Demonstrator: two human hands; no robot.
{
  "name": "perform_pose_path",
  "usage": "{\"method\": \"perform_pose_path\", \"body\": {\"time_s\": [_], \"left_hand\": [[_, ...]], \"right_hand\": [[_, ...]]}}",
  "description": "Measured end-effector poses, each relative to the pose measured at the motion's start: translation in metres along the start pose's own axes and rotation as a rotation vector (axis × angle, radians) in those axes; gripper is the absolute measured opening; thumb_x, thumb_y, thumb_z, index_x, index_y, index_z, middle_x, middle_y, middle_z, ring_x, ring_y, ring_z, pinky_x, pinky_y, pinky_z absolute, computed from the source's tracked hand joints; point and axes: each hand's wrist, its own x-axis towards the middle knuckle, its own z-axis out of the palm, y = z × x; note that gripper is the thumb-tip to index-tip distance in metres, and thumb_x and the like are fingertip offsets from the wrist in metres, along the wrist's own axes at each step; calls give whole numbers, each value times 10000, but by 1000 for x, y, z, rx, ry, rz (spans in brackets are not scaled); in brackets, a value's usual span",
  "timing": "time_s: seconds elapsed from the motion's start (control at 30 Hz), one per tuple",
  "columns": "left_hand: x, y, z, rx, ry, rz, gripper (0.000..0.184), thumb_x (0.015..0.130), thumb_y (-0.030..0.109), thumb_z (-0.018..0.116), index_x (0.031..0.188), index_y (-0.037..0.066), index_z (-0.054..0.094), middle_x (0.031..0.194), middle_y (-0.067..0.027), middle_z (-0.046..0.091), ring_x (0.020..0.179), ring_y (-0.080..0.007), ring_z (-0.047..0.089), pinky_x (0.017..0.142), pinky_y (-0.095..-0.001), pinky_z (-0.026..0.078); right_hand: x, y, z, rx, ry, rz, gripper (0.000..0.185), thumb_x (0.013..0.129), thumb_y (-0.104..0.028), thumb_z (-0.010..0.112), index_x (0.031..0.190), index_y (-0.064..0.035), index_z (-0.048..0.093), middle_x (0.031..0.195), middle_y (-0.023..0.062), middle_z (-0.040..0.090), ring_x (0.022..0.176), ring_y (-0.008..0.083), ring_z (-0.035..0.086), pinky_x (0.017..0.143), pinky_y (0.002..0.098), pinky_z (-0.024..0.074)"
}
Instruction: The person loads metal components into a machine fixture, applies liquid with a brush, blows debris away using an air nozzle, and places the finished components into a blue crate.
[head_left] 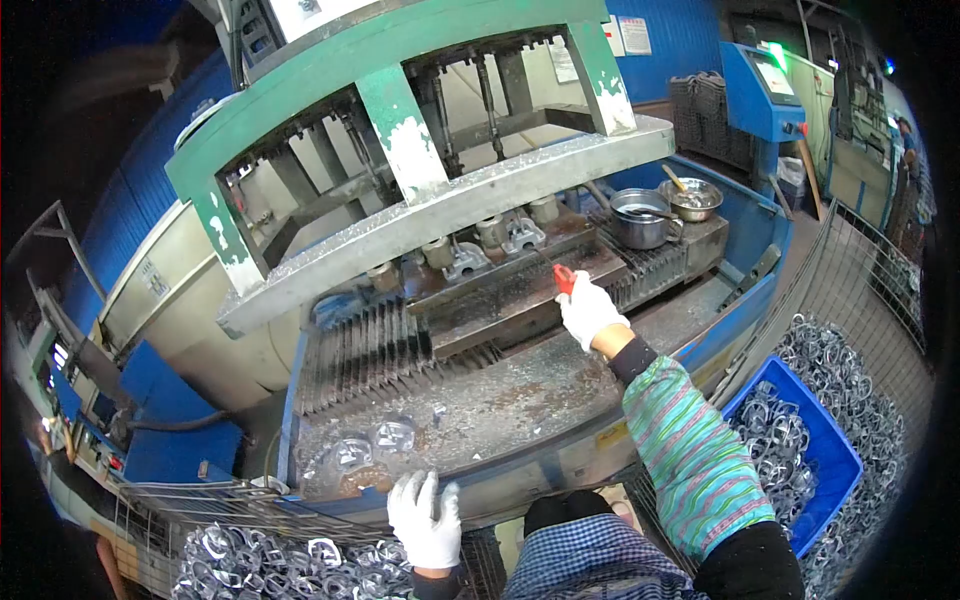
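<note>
My right hand point(590, 312), in a white glove, is closed round the red handle of a thin tool point(565, 278). The tool's dark shaft points up and left toward the press; its kind I cannot make out. Beyond it, two grey metal castings point(465, 262) sit in the lower part of the press, below its raised upper plate point(450, 215). My left hand point(424, 520), also gloved, has its fingers spread and holds nothing, low by the front edge of the worktable point(470, 440). Two shiny cast pieces point(394, 434) lie on the worktable just beyond it.
A metal pot point(643, 225) and a metal bowl point(692, 204) stand at the right end of the machine. A blue crate point(845, 465) of castings sits right of me, among heaped castings point(830, 375). More castings point(290, 570) fill a wire cage at lower left. A blue control panel point(765, 95) stands back right.
</note>
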Motion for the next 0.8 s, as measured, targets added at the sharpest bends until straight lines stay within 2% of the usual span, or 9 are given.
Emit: {"method": "perform_pose_path", "body": {"time_s": [0.5,0.7,0.8], "left_hand": [[-4,-2,0,21,-7,-28,294,678,121,724,942,47,619,955,-124,594,934,-326,543,818,-421,432],[-5,1,2,5,4,0,305,678,117,723,954,44,614,953,-128,591,915,-334,544,798,-427,436],[-4,2,-6,40,3,-6,303,684,117,718,957,40,613,960,-130,590,922,-333,540,806,-426,432]], "right_hand": [[13,-15,2,-11,16,9,338,841,-252,513,1026,14,414,866,272,595,826,422,582,722,475,460],[4,-63,26,19,-219,-11,343,862,-283,476,1061,-9,420,946,264,588,905,416,570,777,485,439],[12,-70,34,27,-222,-43,327,867,-267,460,1059,-5,423,952,260,588,912,410,570,776,479,442]]}}
